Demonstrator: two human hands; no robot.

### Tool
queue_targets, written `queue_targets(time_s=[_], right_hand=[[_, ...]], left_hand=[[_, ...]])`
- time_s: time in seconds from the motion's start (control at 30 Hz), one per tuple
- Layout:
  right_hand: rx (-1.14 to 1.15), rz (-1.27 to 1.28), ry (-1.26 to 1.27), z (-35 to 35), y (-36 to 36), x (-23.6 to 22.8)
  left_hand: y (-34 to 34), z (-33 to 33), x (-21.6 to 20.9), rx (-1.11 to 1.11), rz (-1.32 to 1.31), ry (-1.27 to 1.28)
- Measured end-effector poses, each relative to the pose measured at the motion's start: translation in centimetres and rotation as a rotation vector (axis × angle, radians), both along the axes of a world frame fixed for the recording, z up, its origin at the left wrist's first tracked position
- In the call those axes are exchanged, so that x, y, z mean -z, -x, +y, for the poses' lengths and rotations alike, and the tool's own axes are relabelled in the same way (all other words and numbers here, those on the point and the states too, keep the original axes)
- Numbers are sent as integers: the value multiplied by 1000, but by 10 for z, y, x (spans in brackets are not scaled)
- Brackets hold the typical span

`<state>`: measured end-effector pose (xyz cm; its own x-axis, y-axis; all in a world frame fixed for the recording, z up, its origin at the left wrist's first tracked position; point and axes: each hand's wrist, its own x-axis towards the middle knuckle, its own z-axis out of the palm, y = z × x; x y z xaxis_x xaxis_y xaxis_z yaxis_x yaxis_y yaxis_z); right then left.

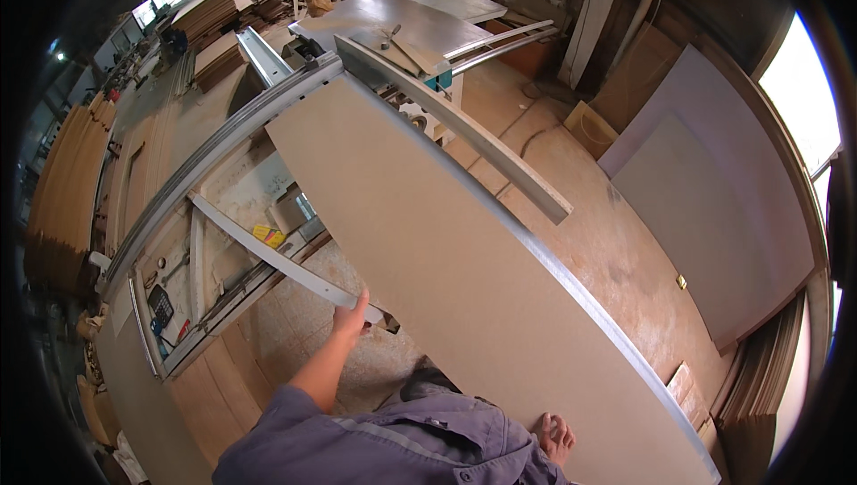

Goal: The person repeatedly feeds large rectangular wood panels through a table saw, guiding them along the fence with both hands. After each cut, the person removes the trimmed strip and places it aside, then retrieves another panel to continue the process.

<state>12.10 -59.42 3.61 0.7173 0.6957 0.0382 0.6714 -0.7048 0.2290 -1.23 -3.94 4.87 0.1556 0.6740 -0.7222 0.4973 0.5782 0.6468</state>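
In the head view, a long, flat, beige rectangular board is seen slanting from the upper middle to the lower right, its right side bordered by a straight silver metal edge. The far end of the board is placed beside a long grey metal rail, which is curved by the lens. To the left of the board, a pale, narrow metal bar is stretched from the rail side toward the person, across an open frame.

The near end of this bar is gripped by the left hand: the thumb is laid along the top, while the other fingers are mostly hidden beneath. By the right hand, nothing is seen to be grasped; it is rested on the near part of the board, with the fingers spread slightly and bent. Both forearms are partly covered by a grey-purple work garment.

Within the open frame, a small yellow box and a black, keypad-like device are seen. Beyond the silver edge, a long, thick, pale beam is extended above the brown floor. Brown sheets are stacked at far left, and a large lilac-grey panel is leaned at right.
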Motion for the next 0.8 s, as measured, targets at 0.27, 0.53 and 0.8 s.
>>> queue_targets(time_s=[0.27,0.53,0.8], right_hand=[[65,315,-226,16,-48,-32],[14,417,-171,3,-93,-28],[204,324,-327,39,-202,-82]], left_hand=[[-48,-8,-33,452,348,-658],[-161,14,39,-66,93,-705],[-162,12,49,-132,176,-780]])
